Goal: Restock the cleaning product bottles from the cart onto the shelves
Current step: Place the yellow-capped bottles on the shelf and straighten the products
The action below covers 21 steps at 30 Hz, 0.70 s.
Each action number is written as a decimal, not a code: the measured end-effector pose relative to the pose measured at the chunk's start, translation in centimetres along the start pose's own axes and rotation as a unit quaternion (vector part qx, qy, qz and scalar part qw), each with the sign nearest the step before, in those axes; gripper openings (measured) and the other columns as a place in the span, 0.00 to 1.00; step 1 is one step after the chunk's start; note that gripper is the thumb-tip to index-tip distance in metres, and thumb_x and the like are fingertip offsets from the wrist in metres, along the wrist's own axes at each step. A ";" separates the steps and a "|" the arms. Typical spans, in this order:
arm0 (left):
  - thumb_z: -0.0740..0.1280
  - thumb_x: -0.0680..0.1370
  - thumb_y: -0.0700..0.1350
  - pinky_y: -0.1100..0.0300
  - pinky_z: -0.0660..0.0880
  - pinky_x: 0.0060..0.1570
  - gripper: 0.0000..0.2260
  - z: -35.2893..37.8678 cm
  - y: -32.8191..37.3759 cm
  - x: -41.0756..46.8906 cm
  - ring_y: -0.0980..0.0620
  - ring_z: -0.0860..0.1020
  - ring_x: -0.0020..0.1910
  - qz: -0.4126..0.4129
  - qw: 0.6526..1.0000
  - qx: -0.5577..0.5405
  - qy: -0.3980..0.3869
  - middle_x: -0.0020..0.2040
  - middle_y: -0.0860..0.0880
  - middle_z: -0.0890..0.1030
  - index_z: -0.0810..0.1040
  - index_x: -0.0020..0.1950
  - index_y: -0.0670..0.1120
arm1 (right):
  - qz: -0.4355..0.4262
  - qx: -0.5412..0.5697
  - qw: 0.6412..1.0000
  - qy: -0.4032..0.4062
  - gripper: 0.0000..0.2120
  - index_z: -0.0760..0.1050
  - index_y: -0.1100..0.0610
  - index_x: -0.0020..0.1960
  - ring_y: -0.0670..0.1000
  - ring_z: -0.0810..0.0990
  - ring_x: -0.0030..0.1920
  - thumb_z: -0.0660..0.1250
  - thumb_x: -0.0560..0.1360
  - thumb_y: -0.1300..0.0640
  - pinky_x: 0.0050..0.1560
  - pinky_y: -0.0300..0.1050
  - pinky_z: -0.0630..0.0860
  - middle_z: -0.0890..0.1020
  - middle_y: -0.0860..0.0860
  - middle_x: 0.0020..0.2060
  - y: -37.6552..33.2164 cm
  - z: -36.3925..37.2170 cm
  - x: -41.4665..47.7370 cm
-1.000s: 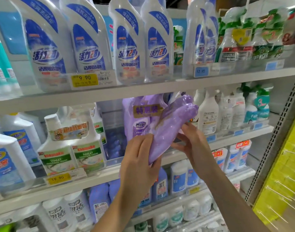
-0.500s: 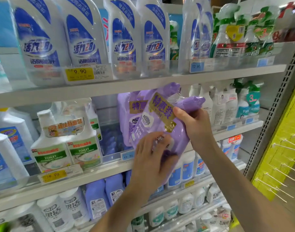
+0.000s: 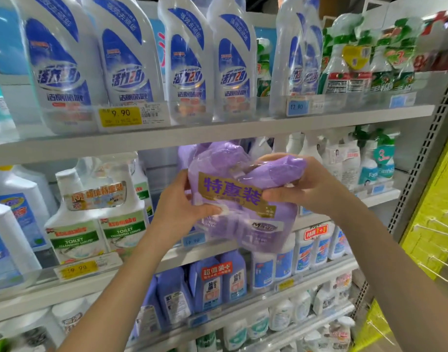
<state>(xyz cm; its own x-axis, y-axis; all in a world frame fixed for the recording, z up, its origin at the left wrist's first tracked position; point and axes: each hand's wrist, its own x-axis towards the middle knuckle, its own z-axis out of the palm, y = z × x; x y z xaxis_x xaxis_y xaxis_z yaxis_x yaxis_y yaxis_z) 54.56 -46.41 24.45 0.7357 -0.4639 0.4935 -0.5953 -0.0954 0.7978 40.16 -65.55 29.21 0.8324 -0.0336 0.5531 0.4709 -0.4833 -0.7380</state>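
Observation:
I hold a shrink-wrapped twin pack of purple bottles with a gold label, upright in front of the middle shelf. My left hand grips its left side, thumb on the front. My right hand grips the upper right near the necks. Behind the pack, part of another purple bottle stands on that shelf. The cart is out of view.
White and blue bottles fill the top shelf. A toilet cleaner twin pack stands left of a gap in the middle shelf, spray bottles to the right. Lower shelves hold purple bottles. A yellow panel is at the right.
The purple pack turned from tilted sideways to upright with its label facing me. My left hand shifted from under the pack to its left side; my right hand moved to the top right.

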 end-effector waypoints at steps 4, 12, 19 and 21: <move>0.81 0.60 0.41 0.66 0.74 0.45 0.27 0.7 0.5 -0.7 0.59 0.78 0.47 0.025 0.995 0.004 0.099 0.46 0.59 0.78 0.68 0.48 0.58 | -0.024 -0.095 0.995 -0.009 0.25 0.77 0.46 0.51 0.33 0.79 0.44 0.79 0.58 0.59 0.47 0.27 0.72 0.82 0.31 0.42 -0.8 -0.9 0.4; 0.80 0.62 0.46 0.54 0.76 0.50 0.27 2.6 -1.3 -0.9 0.51 0.78 0.50 0.021 0.981 0.019 0.193 0.52 0.50 0.79 0.69 0.54 0.55 | -0.029 -0.086 0.996 -0.005 0.24 0.78 0.53 0.53 0.39 0.81 0.45 0.79 0.61 0.67 0.49 0.33 0.75 0.84 0.39 0.44 2.0 -1.2 2.1; 0.80 0.63 0.46 0.51 0.77 0.51 0.28 3.7 -3.4 -0.4 0.51 0.77 0.53 -0.015 0.981 0.042 0.191 0.54 0.50 0.78 0.71 0.58 0.50 | -0.025 -0.014 0.999 -0.033 0.23 0.79 0.55 0.55 0.47 0.83 0.51 0.77 0.61 0.65 0.52 0.39 0.77 0.85 0.46 0.50 4.4 -1.7 3.4; 0.80 0.63 0.46 0.53 0.77 0.51 0.28 3.8 -3.6 -0.3 0.52 0.78 0.52 -0.018 0.980 0.041 0.193 0.54 0.51 0.79 0.72 0.59 0.49 | -0.025 0.003 0.999 -0.041 0.23 0.78 0.57 0.56 0.47 0.83 0.50 0.75 0.62 0.67 0.50 0.40 0.78 0.85 0.46 0.50 4.9 -1.8 3.8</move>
<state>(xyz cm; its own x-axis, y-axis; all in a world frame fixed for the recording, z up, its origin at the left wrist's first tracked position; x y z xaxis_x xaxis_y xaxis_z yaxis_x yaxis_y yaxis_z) 55.23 -49.28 20.10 0.8152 -0.0918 0.5719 -0.5783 -0.1830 0.7950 45.11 -69.65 28.40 0.8290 0.0630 0.5557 0.5140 -0.4773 -0.7127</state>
